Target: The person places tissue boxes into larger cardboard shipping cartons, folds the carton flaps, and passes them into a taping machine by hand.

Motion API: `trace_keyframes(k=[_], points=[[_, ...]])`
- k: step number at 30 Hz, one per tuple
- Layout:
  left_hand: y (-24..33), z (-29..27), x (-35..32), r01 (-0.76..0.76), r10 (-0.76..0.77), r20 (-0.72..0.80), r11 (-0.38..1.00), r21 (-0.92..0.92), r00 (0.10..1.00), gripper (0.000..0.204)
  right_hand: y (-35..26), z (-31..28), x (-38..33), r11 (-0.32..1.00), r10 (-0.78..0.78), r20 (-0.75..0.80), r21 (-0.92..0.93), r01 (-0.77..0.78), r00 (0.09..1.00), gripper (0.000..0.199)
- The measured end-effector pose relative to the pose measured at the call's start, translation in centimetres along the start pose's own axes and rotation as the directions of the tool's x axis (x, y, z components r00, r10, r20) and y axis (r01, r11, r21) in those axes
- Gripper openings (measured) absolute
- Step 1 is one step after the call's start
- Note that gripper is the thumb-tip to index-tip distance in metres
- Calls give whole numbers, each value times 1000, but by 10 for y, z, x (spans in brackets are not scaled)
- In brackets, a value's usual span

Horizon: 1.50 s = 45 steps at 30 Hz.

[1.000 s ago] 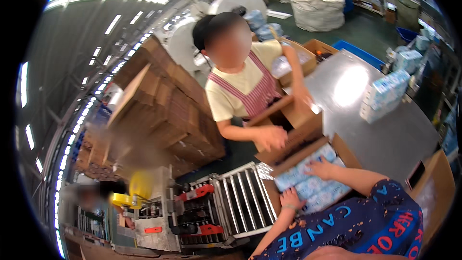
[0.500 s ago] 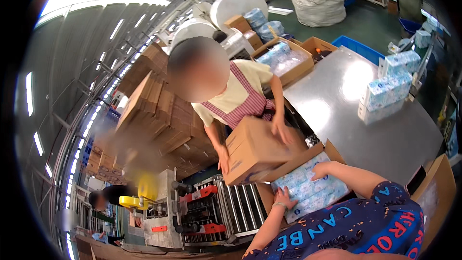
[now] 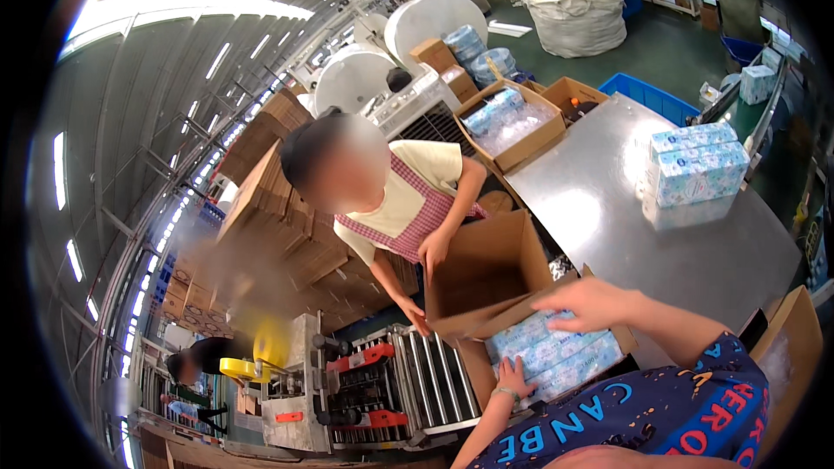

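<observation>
Co-worker's empty cardboard box point(image 3: 486, 274) turned since half second ago: closed side showed then, open mouth faces up now, just behind full box point(image 3: 556, 356). Right hand point(image 3: 586, 302) lifted, open, fingers spread, touching box flap. Left hand point(image 3: 514, 379) open, flat on blue tissue packs point(image 3: 552, 352) inside full box. Roller conveyor point(image 3: 426, 382) beside it.

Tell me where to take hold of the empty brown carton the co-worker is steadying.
Probably best to grip the empty carton by its near open rim, coming from your side: it lies tipped with its mouth toward you, and the co-worker's hands already hold its left edge, while your right hand hovers at that rim.
</observation>
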<state>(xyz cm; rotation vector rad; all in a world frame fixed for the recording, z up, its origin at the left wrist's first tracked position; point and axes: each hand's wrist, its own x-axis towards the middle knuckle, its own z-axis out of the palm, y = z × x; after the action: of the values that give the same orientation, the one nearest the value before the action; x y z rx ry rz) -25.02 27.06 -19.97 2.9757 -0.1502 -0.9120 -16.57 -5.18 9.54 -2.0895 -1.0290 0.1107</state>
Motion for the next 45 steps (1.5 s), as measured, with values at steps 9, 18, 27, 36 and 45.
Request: trace_keyframes(k=[9, 18, 27, 36, 45], points=[[-14, 12, 9, 16, -20, 107, 999, 33, 994, 124, 95, 98, -76, 704, 630, -282, -187, -686, 724, 58], [-20, 3, 3, -31, 32, 31, 998, -51, 999, 107, 170, 136, -93, 639, 762, -183, 56, -767, 621, 36], [-20, -57, -110, 139, -258, -797, 966, -218, 546, 67, 196, 150, -103, 572, 820, -119, 138, -808, 560, 37], [-52, -16, -96, 228, -413, -125, 701, -676, 902, 47, 160, 160, -82, 509, 857, -181, 152, -847, 483, 34], [-211, 4, -136, 122, -279, -182, 798, -590, 943, 50, 110, 263, -46, 408, 889, -44, 530, -743, 457, 34]])
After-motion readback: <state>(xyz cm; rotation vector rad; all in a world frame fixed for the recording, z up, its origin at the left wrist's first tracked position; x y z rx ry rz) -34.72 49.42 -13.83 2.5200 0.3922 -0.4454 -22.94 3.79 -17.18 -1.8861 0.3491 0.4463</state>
